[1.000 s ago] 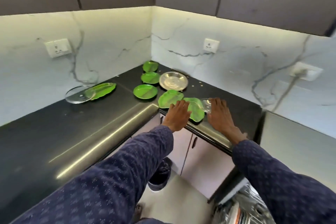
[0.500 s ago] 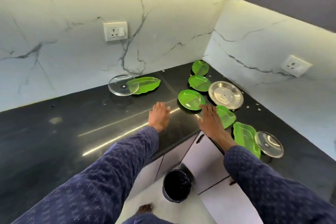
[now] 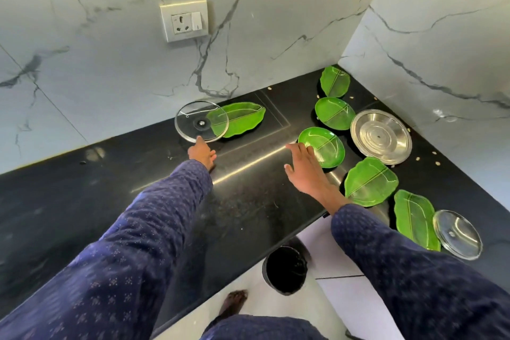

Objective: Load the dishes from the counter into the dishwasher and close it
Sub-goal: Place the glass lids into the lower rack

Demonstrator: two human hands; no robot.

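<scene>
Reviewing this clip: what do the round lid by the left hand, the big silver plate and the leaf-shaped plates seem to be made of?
Round lid: clear glass, probably; the green plate shows through it. Silver plate: likely stainless steel, with a shiny metallic surface and concentric rings. Leaf-shaped plates: glossy bright green, probably plastic or melamine; the look cannot settle which.

Left hand (image 3: 202,152) — now at glass lid (image 3: 201,125)

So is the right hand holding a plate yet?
No, the right hand is open, fingers spread, beside the round green plate.
</scene>
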